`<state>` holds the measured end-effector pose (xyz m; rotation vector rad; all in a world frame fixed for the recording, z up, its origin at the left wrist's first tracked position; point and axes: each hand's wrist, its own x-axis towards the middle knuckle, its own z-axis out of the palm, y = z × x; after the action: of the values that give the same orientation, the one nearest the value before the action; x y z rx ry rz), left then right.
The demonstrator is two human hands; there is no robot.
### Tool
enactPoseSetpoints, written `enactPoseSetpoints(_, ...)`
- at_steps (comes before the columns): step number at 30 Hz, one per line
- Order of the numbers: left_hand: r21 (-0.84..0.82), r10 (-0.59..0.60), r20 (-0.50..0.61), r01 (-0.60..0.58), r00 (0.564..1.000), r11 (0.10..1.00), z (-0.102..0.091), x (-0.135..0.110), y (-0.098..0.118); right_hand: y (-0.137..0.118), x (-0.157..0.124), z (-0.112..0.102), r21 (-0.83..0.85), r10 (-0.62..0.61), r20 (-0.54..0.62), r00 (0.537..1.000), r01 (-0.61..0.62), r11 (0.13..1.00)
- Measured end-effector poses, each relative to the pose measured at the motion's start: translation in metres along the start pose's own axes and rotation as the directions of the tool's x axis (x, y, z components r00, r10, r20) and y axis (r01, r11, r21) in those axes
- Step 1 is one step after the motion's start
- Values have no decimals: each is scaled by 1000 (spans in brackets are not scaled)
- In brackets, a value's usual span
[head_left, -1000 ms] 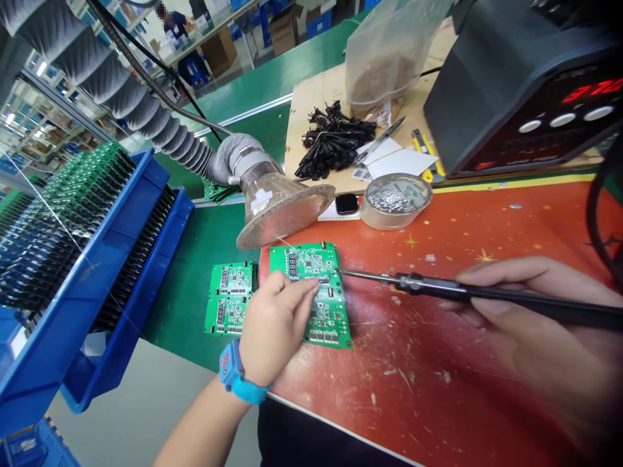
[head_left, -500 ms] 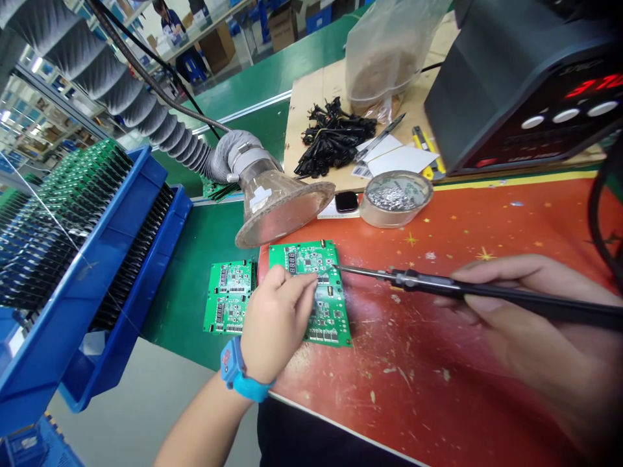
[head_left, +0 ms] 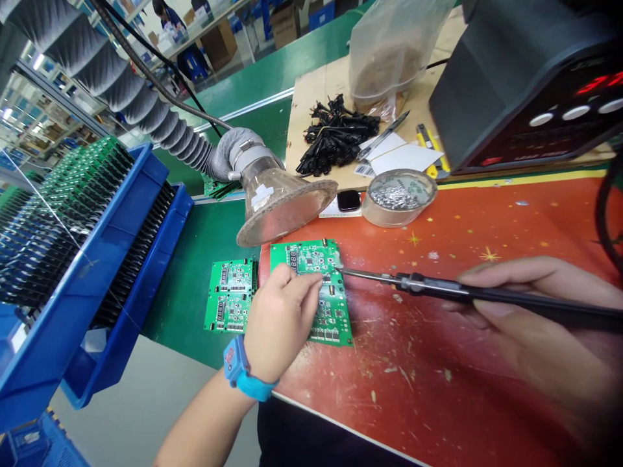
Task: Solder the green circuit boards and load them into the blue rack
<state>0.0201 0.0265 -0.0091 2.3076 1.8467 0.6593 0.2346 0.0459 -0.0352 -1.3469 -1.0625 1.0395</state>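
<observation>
My right hand (head_left: 525, 324) is wrapped round a soldering iron (head_left: 438, 288) that points left. Its tip meets the right side of a green circuit board (head_left: 335, 318) on the red mat, near the upper half. Over the middle of that board, my left hand (head_left: 282, 318) is closed in a pinch, thumb and forefinger close to the iron's tip. Anything between those fingers is too small or hidden to make out. The hand covers part of the board's left side. More green boards (head_left: 231, 295) lie just left of it.
A fume extractor hood (head_left: 285, 204) hangs behind the board. Blue bins (head_left: 104, 259) of upright boards stand left. Behind are a solder tin (head_left: 399, 198), black cable bundles (head_left: 335, 136), a yellow cutter (head_left: 431, 149) and a soldering station (head_left: 525, 91). A person (head_left: 168, 19) is far off.
The whole view has shifted slightly. Both hands keep their places at the board, with the iron's tip still at its right side.
</observation>
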Motion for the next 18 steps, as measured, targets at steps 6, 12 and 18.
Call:
enactPoseSetpoints(6,32,3,11,-4,1000,999,6,5,-1,-3,0,2,-13,-10,25,1000,10,1000)
enactPoseSetpoints(12,2,-27,-24,27,999,1000,2,5,2,0,5,-2,6,1,-4,1000,-1,1000)
enactPoseSetpoints(18,-144,-253,-129,234,959,961,-5,-1,0,8,10,-9,22,11,19,1000,-11,1000)
